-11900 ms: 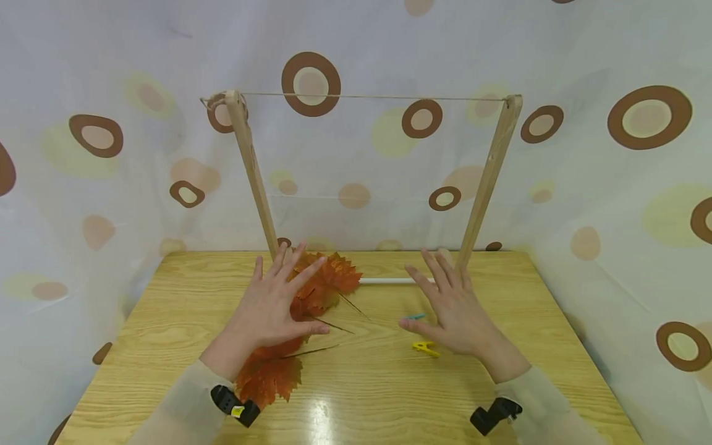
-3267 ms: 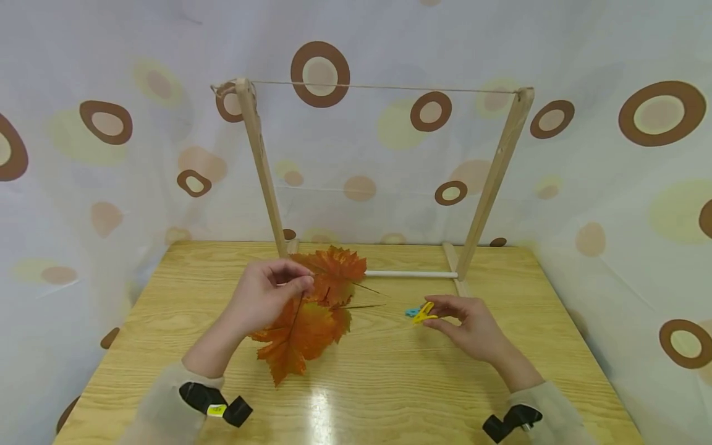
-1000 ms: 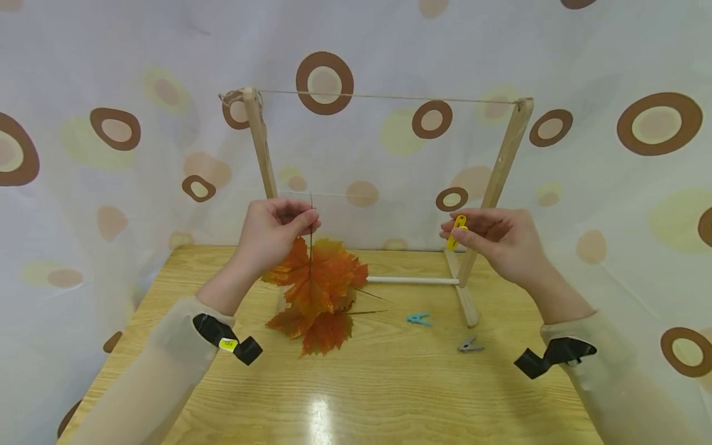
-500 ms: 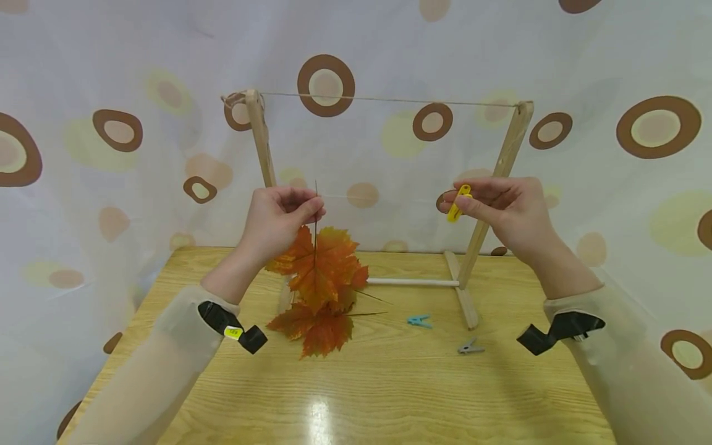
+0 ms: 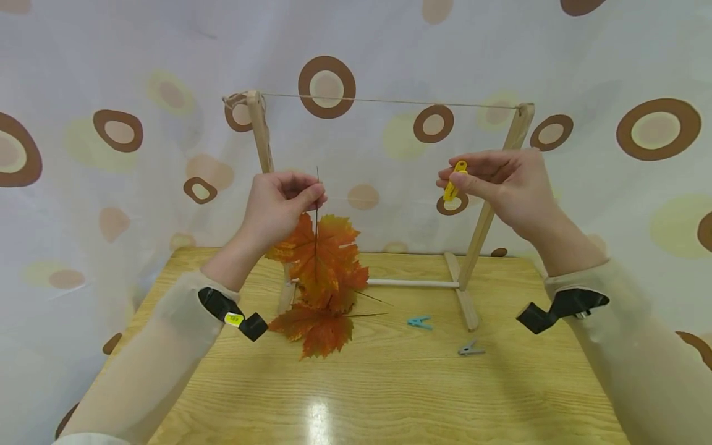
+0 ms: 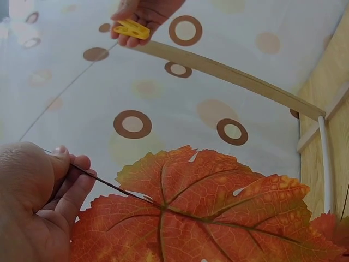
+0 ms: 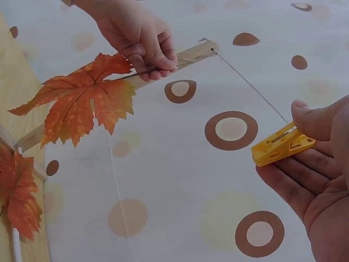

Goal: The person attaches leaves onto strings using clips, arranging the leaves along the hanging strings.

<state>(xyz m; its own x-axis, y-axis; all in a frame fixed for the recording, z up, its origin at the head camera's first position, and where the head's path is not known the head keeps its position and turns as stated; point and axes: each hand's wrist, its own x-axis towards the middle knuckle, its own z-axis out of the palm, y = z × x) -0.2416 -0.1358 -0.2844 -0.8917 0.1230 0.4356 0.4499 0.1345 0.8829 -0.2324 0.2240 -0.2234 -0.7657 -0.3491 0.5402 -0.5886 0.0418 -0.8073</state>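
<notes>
My left hand (image 5: 280, 204) pinches the thin dark stem of an orange maple leaf (image 6: 202, 202), which hangs below the fingers. At the right, my right hand (image 5: 508, 188) holds a yellow clothespin (image 5: 455, 181) between thumb and fingers; in the right wrist view the clothespin (image 7: 282, 144) lies along the fingertips. Both hands are raised over the table, below a string (image 5: 389, 101) strung between two wooden posts. More orange leaves (image 5: 319, 327) lie on the table beneath the held leaf, their stems pointing right.
A blue clothespin (image 5: 419, 322) and a grey clothespin (image 5: 470, 349) lie on the wooden table (image 5: 389, 389). The frame's right post (image 5: 478, 238) stands behind my right hand. A white rod (image 5: 411, 282) joins the posts low down. Patterned cloth (image 5: 384, 37) hangs behind.
Since the older frames, my left hand has picked up one leaf and my right hand the yellow clothespin. Over the last second both hands have risen toward the string with them.
</notes>
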